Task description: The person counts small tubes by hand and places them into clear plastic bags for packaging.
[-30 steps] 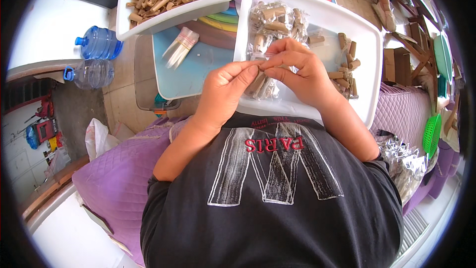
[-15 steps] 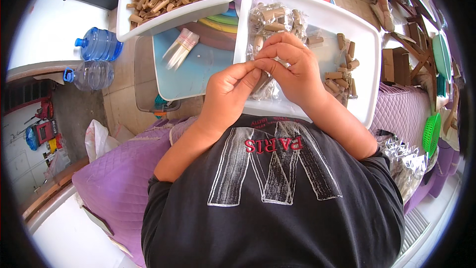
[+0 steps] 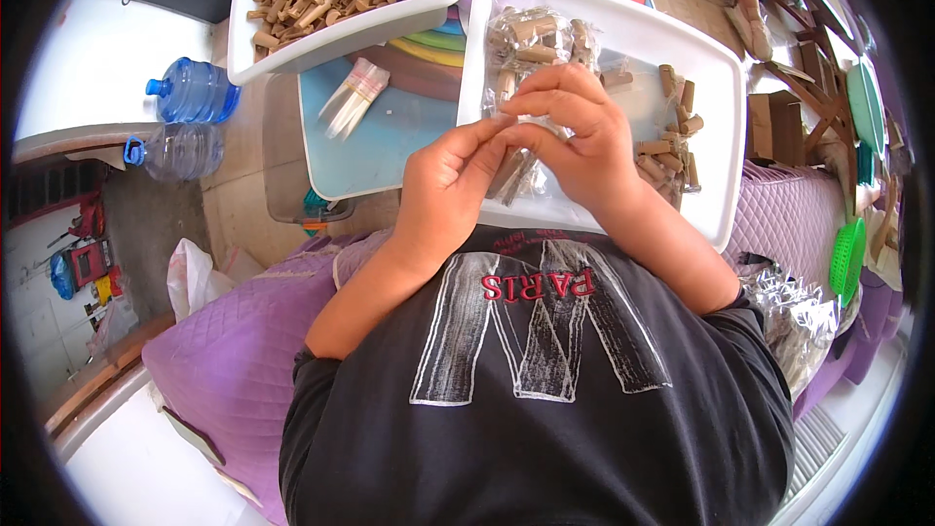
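Over the near left part of a white tray (image 3: 716, 161), my left hand (image 3: 453, 161) and my right hand (image 3: 575, 141) meet fingertip to fingertip. Both pinch a small see-through plastic bag (image 3: 511, 180), which hangs just below the fingers with something brown inside; my hands hide most of it. Behind them, several bagged brown tube-like pieces (image 3: 534, 31) are heaped in the tray. More brown pieces (image 3: 672, 151) lie along its right side, beyond my right wrist.
A white bin (image 3: 346, 34) full of loose brown pieces stands at the far left. A bundle of white sticks (image 3: 355, 97) lies on a blue surface (image 3: 390, 151). Two large water bottles (image 3: 200, 88) stand at left. A pile of shiny plastic bags (image 3: 794, 331) rests by my right elbow.
My fingers have shifted slightly at their meeting point, and the bag below them hangs a little differently. The tray and the other things stay put.
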Motion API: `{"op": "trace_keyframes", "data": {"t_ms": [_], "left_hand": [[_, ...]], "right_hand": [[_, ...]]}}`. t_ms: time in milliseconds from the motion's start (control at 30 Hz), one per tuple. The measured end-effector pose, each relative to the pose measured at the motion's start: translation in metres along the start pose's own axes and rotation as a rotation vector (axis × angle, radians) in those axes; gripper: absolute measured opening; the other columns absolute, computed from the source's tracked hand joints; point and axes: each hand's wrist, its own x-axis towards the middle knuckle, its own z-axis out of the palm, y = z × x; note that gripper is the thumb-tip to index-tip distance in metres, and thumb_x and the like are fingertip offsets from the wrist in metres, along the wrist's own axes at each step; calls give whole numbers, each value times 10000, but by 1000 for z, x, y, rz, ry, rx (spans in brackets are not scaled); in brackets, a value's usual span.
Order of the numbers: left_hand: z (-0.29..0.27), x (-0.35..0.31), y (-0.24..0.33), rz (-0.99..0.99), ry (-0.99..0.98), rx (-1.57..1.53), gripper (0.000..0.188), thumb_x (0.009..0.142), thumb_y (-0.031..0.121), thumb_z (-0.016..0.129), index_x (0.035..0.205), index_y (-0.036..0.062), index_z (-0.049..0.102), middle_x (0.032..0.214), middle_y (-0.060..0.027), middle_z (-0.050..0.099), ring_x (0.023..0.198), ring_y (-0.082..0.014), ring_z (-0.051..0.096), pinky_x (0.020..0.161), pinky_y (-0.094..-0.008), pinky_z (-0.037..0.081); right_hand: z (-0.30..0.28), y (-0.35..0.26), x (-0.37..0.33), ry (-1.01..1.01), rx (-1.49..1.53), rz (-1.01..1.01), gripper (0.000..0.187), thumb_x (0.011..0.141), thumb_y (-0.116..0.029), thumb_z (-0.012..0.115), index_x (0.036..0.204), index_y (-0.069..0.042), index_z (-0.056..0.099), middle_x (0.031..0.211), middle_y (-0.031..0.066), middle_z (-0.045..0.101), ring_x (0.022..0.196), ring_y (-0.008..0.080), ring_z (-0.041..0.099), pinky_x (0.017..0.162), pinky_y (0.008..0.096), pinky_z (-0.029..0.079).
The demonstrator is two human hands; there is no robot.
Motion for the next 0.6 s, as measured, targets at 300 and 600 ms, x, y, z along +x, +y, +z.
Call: {"op": "trace_keyframes", "data": {"t_ms": [300,600], "left_hand": [[6,0,11,16,-30,61,181,891,99,544,1000,-24,619,851,-48,648,771,-61,559,685,-198,446],[-3,2,-2,4,69,-68,176,895,90,533,1006,-26,606,901,-65,667,809,-68,582,729,-202,453]], "right_hand": [[8,3,-2,-34,-211,-127,70,670,-3,599,714,-56,603,783,64,581,752,270,549,659,353,454],[-26,27,14,608,764,694,174,939,-118,429,901,-1,552,715,29,537,645,80,497,596,198,399]]}}
